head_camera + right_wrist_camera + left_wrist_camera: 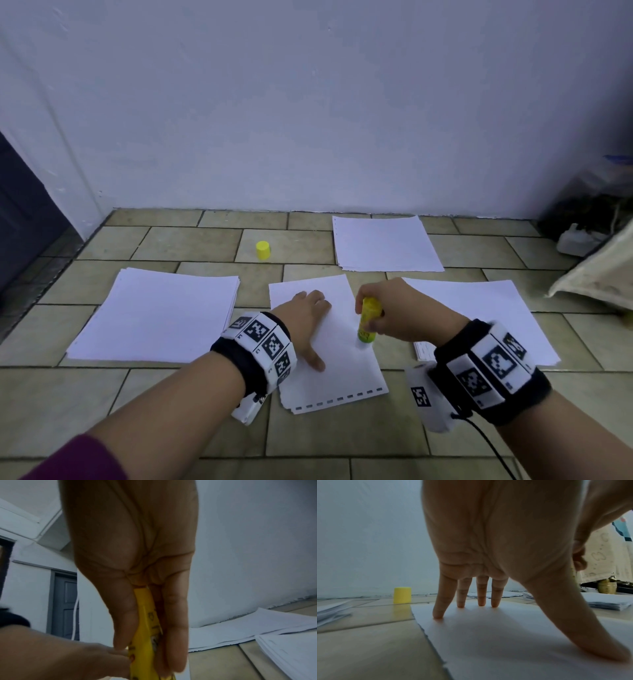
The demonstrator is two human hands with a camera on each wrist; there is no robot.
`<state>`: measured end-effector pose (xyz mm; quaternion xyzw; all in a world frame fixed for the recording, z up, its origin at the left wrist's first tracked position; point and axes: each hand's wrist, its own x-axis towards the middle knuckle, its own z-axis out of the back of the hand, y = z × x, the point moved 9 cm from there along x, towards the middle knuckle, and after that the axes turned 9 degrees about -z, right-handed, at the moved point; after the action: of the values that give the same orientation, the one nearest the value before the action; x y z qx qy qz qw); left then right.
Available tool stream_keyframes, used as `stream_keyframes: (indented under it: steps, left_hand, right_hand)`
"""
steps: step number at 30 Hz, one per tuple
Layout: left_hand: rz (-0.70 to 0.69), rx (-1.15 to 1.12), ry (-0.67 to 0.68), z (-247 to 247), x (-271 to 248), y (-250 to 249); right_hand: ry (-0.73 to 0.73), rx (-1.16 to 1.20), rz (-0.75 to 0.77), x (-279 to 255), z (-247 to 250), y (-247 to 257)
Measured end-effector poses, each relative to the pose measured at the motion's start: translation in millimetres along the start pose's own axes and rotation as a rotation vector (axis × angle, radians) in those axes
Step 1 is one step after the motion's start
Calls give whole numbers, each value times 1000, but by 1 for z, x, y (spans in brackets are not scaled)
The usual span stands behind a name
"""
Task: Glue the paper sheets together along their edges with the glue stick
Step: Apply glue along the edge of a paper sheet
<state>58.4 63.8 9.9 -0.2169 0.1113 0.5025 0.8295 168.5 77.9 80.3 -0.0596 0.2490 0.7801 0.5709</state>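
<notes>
The left hand (306, 317) lay spread and flat on the white sheet of paper with a punched lower edge (337, 370), which sat on the beige tiled floor (342, 435) between the person's forearms; in the left wrist view its four straight fingertips (438, 613) and the outstretched thumb pressed down on the sheet, holding nothing. The right hand (407, 310) was curled around the yellow glue stick with a green base band (368, 318), thumb on one side and fingers on the other, as the right wrist view showed. The stick stood nearly upright, tilted slightly, with its lower end down on the sheet close to the right edge, just beside the left hand's thumb. The round yellow cap (263, 250) stood by itself on the tiles farther back, well apart from the stick. A thick white paper stack (154, 322) lay to the left of the sheet, another stack (387, 245) near the wall, and a third (486, 315) to the right, partly behind the right wrist.
</notes>
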Motion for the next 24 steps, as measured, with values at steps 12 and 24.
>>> stream_keyframes:
  steps: [12, 24]
  left_hand:
    - [117, 259, 84, 6, -7, 2]
    - [-1, 86, 125, -6, -5, -2]
  right_hand:
    - [40, 109, -74, -15, 14, -10]
    - [-321, 423, -130, 17, 52, -31]
